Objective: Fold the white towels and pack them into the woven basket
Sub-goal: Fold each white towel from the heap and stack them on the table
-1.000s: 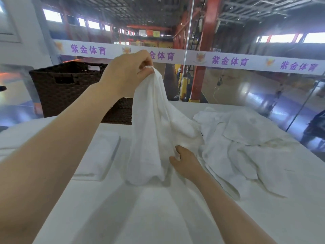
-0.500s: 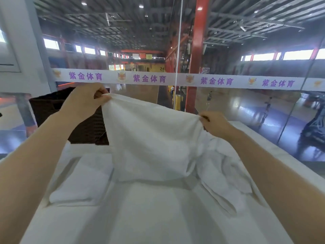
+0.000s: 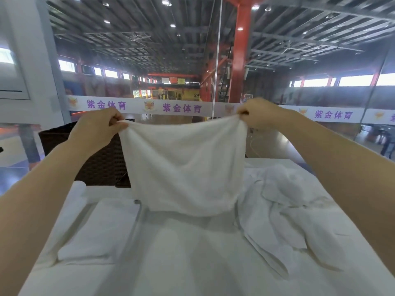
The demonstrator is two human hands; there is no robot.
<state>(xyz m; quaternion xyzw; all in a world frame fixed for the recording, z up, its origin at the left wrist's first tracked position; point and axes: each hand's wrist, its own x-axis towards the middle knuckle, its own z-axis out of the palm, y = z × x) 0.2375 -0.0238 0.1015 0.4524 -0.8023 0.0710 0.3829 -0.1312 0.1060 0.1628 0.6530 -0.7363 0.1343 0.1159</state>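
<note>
The left hand (image 3: 96,129) pinches 1 top corner of the white towel (image 3: 183,167), and the right hand (image 3: 259,113) pinches the other, so it hangs spread above the worktop (image 3: 181,263). It looks light, soft and floppy, best held by its corners. The woven basket (image 3: 100,165) stands behind on the left.

White towel (image 3: 183,167) hanging spread, upright

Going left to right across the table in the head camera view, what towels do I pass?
Folded towel → held-up towel, pinched by left hand and right hand → heap of unfolded towels.
</note>
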